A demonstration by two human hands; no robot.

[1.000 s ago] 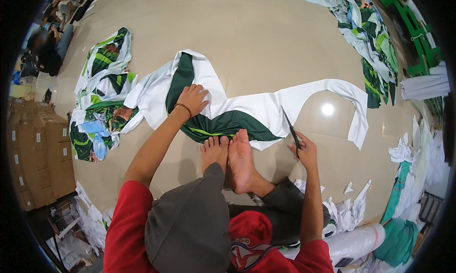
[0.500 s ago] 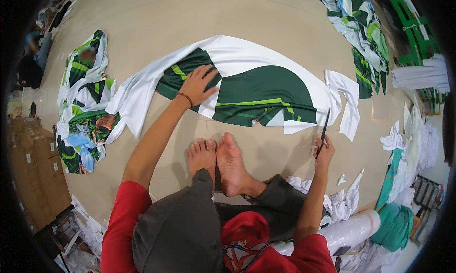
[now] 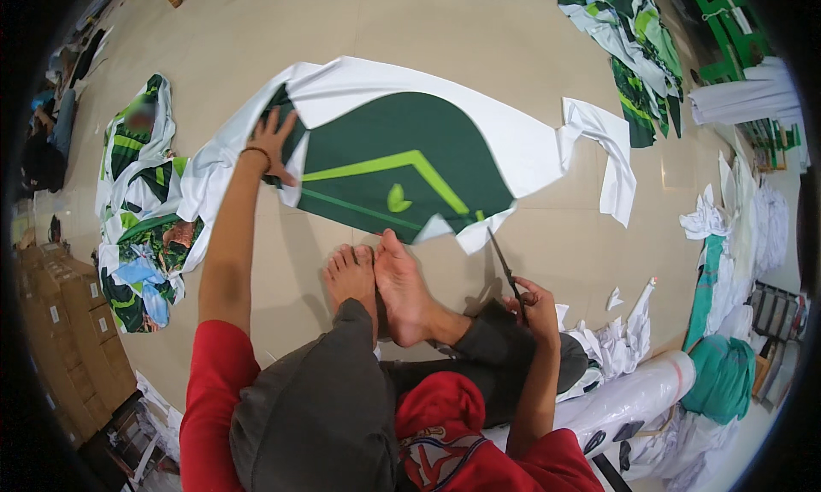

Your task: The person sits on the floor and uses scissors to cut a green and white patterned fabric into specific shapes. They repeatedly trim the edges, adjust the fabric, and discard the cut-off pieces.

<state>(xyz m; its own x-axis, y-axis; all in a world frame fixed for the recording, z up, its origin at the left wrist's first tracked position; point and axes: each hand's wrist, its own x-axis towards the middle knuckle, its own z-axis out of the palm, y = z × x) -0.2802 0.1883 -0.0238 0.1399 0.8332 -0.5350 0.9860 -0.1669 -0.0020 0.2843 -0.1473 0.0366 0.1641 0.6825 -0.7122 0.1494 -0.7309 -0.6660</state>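
Note:
A white cloth printed with dark green panels and bright green lines [image 3: 368,163] lies spread on the tiled floor before my feet. My left hand [image 3: 274,145] presses on its left part, fingers spread over a dark green panel. In my right hand [image 3: 536,308] is a pair of scissors [image 3: 503,265], fingers round the handles. The blades point up and left, their tips by the cloth's lower right corner. From the cloth's right end a loose white strip [image 3: 611,150] trails off.
Crumpled printed cloth pieces [image 3: 141,227] lie at the left, and another heap [image 3: 633,56] at the far right. White scraps [image 3: 620,346] and a plastic-wrapped roll [image 3: 633,398] are beside my right leg. Cardboard boxes [image 3: 68,321] stand at the left edge.
My left hand has moved left with the cloth, which now lies flatter, its green panel smoother. The scissors have moved left and down, toward the cloth's lower right corner.

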